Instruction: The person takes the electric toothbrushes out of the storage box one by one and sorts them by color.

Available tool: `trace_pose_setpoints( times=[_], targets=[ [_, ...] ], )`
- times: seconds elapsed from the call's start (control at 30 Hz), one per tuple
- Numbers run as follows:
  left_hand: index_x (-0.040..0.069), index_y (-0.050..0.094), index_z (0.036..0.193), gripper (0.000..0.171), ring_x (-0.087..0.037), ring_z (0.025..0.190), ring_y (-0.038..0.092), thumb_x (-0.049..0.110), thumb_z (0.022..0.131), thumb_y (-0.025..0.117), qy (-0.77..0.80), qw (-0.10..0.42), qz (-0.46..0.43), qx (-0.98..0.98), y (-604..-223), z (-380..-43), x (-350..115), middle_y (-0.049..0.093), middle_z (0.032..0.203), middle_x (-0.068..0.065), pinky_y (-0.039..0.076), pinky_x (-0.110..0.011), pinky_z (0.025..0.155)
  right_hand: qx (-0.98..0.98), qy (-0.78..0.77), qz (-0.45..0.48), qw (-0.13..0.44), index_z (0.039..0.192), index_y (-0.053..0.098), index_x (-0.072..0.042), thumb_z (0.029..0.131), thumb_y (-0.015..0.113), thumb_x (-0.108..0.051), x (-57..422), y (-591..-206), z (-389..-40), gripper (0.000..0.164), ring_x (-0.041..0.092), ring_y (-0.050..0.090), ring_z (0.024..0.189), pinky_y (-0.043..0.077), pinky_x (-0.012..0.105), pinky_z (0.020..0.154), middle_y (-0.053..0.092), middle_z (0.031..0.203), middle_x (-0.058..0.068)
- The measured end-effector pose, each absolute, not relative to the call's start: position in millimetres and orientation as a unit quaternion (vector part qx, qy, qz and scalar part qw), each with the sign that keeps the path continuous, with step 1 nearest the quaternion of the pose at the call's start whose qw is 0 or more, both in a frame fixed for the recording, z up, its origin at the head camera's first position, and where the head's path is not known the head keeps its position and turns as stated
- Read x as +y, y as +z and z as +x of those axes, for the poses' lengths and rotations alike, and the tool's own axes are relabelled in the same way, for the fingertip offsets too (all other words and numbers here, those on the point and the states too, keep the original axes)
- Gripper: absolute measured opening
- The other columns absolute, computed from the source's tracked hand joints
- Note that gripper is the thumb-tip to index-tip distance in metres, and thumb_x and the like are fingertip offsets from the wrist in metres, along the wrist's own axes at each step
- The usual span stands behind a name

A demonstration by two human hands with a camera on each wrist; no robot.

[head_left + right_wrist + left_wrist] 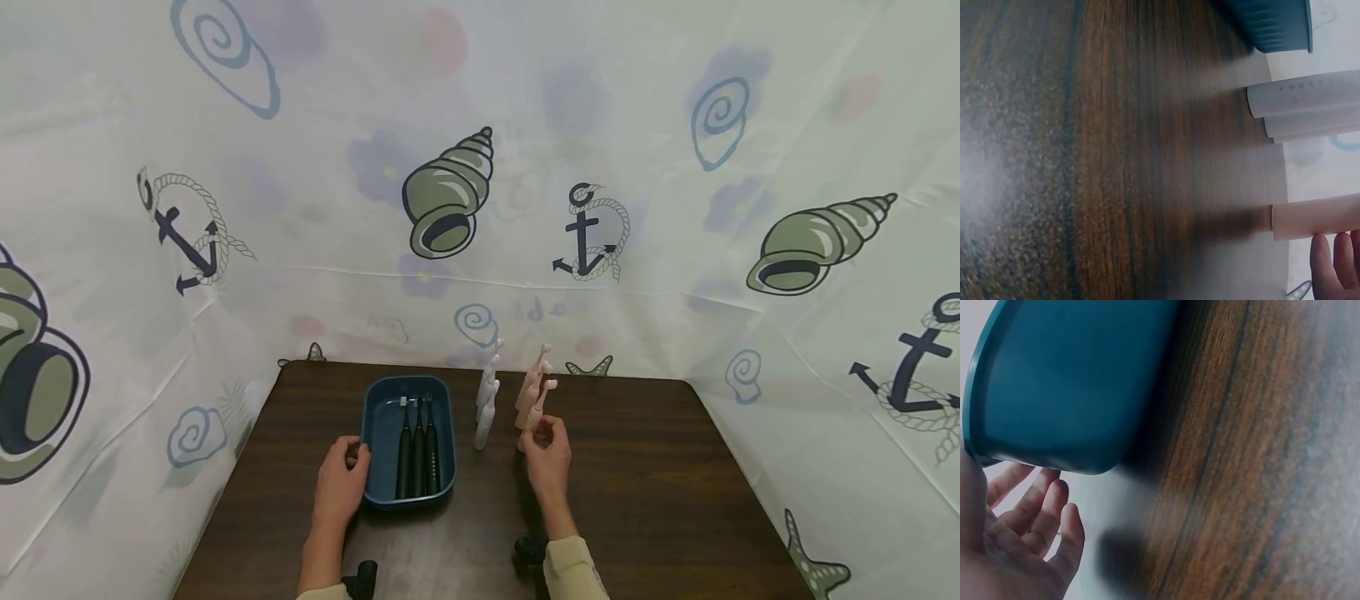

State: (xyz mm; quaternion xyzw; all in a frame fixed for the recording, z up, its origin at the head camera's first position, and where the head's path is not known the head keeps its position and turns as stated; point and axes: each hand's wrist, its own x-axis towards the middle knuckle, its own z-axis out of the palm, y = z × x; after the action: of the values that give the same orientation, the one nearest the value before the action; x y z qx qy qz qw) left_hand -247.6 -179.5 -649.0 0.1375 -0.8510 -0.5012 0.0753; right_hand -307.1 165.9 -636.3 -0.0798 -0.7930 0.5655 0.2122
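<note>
With thumb and fingers, my right hand (549, 454) pinches the handle of the nearest pink electric toothbrush (537, 407), which stands upright. Other pink toothbrushes (529, 387) line up just behind it. In the right wrist view, fingertips (1321, 250) press against the pink handle (1310, 220). My left hand (343, 479) rests at the left rim of a blue tray (384, 493), its fingers (1041, 509) loosely bent beside the tray's wall (1072, 381) in the left wrist view. Black electric toothbrushes (418, 454) lie side by side in the tray.
White electric toothbrushes (486, 404) stand in a row between the tray and the pink ones. All are on a dark wooden table (645, 492). A patterned cloth (337, 317) hangs behind and around the table.
</note>
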Motion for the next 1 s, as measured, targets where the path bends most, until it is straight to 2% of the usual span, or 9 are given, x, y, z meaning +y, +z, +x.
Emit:
trace_pose_setpoints(
  times=[0.2,0.57,0.83,1.0],
  targets=[
    [0.006,0.059,0.144,0.043,-0.028,0.110,0.063,0.034,0.113,0.051,-0.501,0.078,0.137,-0.851,-650.1,-248.9,-178.9,0.066,0.130,-0.016,0.049,-0.041,0.088,-0.786,0.577,-0.081,0.206,0.117,0.069,-0.008,0.093,0.076,-0.002,167.0,-638.2,-308.8,0.026,0.026,0.068,0.103,0.055,0.043,0.094,0.072,0.111,0.012],
    [0.007,0.056,0.146,0.044,-0.027,0.111,0.063,0.036,0.114,0.048,-0.510,0.066,0.135,-0.847,-651.3,-248.0,-180.1,0.068,0.130,-0.015,0.050,-0.041,0.090,-0.784,0.580,-0.088,0.203,0.117,0.068,-0.007,0.093,0.077,-0.003,165.5,-642.3,-310.9,0.026,0.029,0.069,0.103,0.055,0.049,0.096,0.072,0.111,0.013],
    [0.006,0.056,0.146,0.045,-0.029,0.113,0.064,0.036,0.114,0.049,-0.513,0.065,0.132,-0.846,-647.4,-248.2,-180.4,0.067,0.131,-0.017,0.050,-0.042,0.090,-0.788,0.576,-0.088,0.199,0.117,0.067,-0.008,0.093,0.076,-0.004,165.8,-643.3,-311.6,0.026,0.030,0.069,0.105,0.055,0.049,0.096,0.071,0.111,0.013],
    [0.004,0.058,0.143,0.043,-0.029,0.112,0.063,0.033,0.113,0.050,-0.505,0.076,0.135,-0.849,-650.4,-250.6,-179.5,0.064,0.131,-0.018,0.050,-0.042,0.091,-0.795,0.565,-0.092,0.201,0.116,0.067,-0.009,0.092,0.077,-0.005,165.9,-644.3,-311.3,0.027,0.029,0.069,0.105,0.054,0.042,0.094,0.071,0.110,0.011]
  ],
)
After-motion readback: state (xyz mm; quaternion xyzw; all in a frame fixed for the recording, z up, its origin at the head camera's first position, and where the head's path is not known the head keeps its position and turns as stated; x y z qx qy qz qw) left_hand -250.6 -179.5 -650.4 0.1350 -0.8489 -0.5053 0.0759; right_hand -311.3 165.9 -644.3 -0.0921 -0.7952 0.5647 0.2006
